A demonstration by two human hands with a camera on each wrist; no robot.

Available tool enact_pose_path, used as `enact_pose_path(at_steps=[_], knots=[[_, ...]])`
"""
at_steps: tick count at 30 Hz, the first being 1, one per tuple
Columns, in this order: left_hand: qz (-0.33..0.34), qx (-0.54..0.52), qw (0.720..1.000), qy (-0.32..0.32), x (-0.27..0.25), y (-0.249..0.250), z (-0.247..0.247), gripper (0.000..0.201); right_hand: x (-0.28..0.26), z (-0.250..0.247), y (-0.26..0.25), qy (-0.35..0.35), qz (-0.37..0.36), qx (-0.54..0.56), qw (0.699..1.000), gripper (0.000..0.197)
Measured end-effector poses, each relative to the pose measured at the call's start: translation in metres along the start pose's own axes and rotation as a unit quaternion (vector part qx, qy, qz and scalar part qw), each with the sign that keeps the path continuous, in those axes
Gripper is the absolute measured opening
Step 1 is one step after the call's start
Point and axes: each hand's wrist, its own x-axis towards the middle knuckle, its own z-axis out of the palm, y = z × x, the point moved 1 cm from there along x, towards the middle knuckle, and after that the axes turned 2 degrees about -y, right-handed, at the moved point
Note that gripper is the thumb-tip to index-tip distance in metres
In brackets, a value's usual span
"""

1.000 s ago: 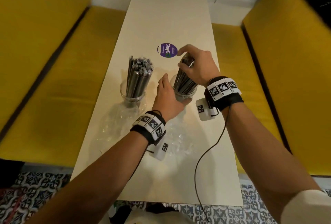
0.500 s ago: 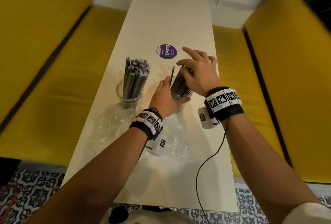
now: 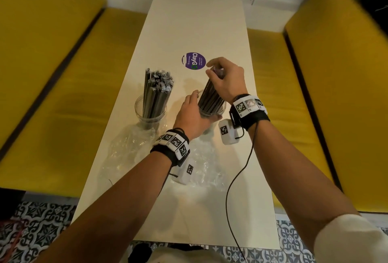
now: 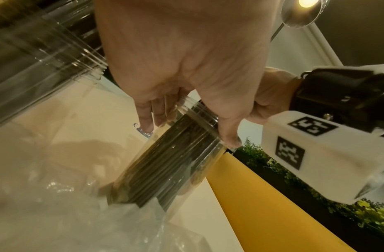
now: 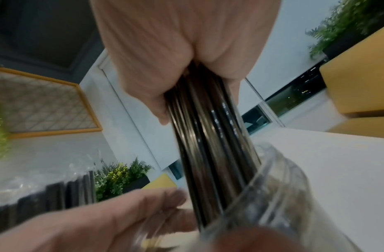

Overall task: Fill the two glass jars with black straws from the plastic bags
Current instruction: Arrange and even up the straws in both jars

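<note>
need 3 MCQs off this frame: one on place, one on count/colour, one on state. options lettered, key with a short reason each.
1. Where does the purple round sticker lie on the table?
A. beyond both jars
B. under the plastic bags
C. at the near edge

2. How many jars hold black straws?
A. none
B. one
C. two

3. What does the right hand do?
A. rests flat on the table
B. grips the top of a straw bundle
C. lifts a bag

Key: 1 A, it sits farther up the table than the left jar and the right jar. 2 C, both show straws standing inside. 3 B, its fingers curl round the straw bundle in the right jar, which the left hand holds.
</note>
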Motion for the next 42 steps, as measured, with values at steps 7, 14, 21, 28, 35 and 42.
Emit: enact_pose_path(at_steps=[7,14,21,28,35,42], knots=[[0.002,0.002,1.0,0.002,0.0,0.002,0.001,0.115,0.002,-0.011,-0.003,-0.065,0.019,-0.021,0.997,0.026],[-0.008,0.004,1.0,-0.005,-0.001,0.003,0.002,0.117,-0.004,-0.015,-0.005,-0.136,-0.083,-0.278,0.947,0.04],[-0.011,0.002,1.0,-0.004,-0.001,0.003,0.0,0.115,-0.005,-0.021,-0.009,-0.076,-0.097,-0.174,0.977,0.031],[-0.017,-0.001,1.0,-0.015,-0.001,0.005,-0.003,0.123,-0.009,-0.014,-0.007,-0.071,-0.082,-0.189,0.976,0.022],[-0.012,-0.004,1.0,-0.026,-0.021,0.009,-0.022,0.141,-0.029,-0.035,-0.028,0.01,-0.096,-0.058,0.994,0.029],[0.132,-0.045,0.988,0.061,-0.096,-0.007,-0.061,0.042,-0.1,-0.043,-0.056,0.114,-0.12,0.081,0.983,0.014]])
